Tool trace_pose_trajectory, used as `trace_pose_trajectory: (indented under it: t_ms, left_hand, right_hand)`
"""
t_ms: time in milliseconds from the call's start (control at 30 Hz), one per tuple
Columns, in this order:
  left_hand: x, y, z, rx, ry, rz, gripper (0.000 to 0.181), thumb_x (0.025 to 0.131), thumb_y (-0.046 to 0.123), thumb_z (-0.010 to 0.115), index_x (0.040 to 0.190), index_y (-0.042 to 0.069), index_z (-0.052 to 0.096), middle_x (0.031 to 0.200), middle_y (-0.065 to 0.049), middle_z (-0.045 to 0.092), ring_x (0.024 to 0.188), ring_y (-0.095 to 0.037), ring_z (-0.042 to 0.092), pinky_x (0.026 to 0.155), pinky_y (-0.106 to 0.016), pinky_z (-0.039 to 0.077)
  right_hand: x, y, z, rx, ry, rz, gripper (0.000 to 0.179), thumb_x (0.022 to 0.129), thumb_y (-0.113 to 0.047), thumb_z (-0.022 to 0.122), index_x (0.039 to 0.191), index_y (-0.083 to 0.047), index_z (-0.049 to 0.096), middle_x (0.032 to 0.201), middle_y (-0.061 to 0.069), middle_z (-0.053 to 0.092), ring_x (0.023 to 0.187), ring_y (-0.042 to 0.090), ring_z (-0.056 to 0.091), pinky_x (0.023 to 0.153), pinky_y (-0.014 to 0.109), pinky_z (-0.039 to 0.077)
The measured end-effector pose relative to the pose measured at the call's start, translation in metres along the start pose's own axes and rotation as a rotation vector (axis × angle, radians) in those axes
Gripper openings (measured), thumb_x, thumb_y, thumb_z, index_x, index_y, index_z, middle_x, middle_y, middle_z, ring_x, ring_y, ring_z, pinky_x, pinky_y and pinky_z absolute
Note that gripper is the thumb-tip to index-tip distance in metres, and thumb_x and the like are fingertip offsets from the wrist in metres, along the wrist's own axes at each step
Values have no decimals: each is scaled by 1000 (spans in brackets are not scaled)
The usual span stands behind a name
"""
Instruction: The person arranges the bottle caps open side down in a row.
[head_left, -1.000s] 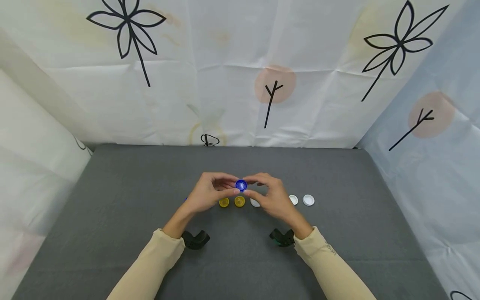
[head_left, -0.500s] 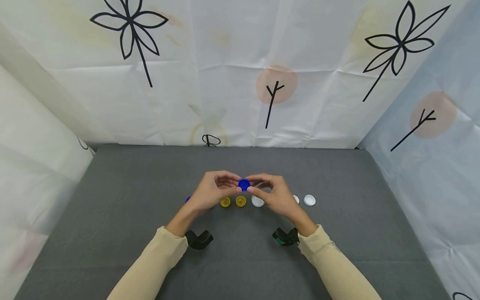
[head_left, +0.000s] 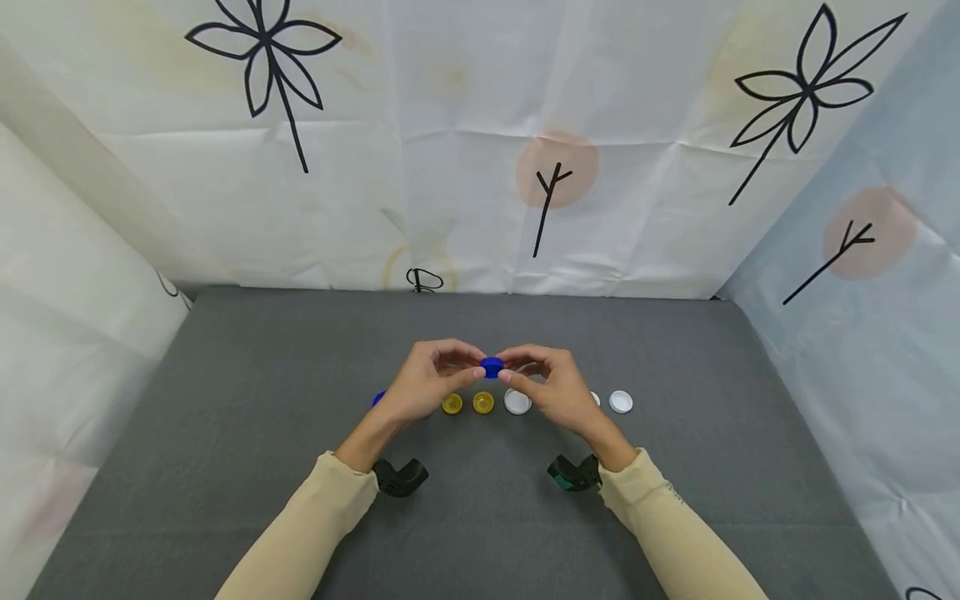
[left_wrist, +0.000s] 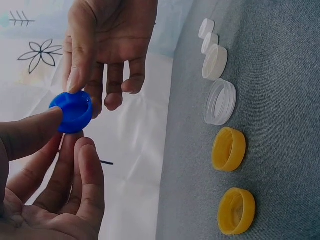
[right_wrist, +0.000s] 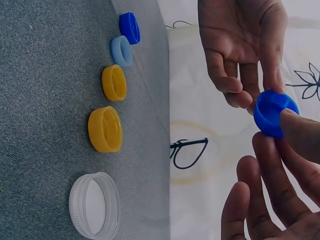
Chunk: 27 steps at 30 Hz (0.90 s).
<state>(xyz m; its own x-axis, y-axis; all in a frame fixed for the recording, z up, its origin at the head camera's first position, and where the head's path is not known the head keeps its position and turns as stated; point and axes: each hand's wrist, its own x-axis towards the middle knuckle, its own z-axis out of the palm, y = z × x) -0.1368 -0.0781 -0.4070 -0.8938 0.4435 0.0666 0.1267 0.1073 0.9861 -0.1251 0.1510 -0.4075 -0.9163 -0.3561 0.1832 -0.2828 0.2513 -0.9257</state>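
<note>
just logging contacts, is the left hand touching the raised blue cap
Touching: in the left wrist view, the left hand has its thumb pressed on the blue cap.

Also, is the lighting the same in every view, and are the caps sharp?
Head view: bright and even, but the held blue cap is small, with little detail; left wrist view: dimmer, the left hand shaded against a bright backdrop; right wrist view: similarly dim, though the clear-rimmed cap shows its ribs.

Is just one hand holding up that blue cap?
No, the left hand and the right hand both pinch the raised blue cap.
</note>
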Motion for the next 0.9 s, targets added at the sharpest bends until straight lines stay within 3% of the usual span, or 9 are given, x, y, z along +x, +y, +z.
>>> trace_pose_trajectory:
  t_ms: [100,233,500,700,900]
  left_hand:
    - [1,0,0,2,3,12,17,98,9,69,113,2,71,105,-11,70,94,-23,71,84,-33,56]
    - [1,0,0,7,-2,-4,19,99,12,69,114,1,71,107,-11,70,97,-22,71,87,-34,56]
    - [2,2,-1,-62,-17,-89,28,98,16,71,119,-2,69,113,-15,69,109,-39,66,96,-51,52]
    - [2,3,-2,-80,-5,-88,32,93,8,76,121,-4,68,113,-16,69,105,-31,69,90,-36,56]
    - [5,-1,-1,-44,-9,-7,33,88,0,78,119,-6,68,114,-18,69,101,-33,69,88,-34,57]
  right_hand:
    - [0,0,0,3,11,-5,18,95,-6,72,113,-2,73,104,9,73,96,23,67,89,50,51]
    - [1,0,1,-2,38,-54,17,94,-2,72,111,-1,75,102,9,72,95,22,66,87,46,53]
    - [2,0,3,-15,70,-146,19,91,2,73,110,0,76,102,12,72,95,24,66,83,41,54]
    - [4,1,-1,-42,7,-105,24,92,-2,74,116,-1,74,108,11,72,99,23,67,87,42,54]
    - [6,1,-3,-52,-39,-33,27,93,-6,75,119,-1,73,111,10,72,99,24,67,89,49,53]
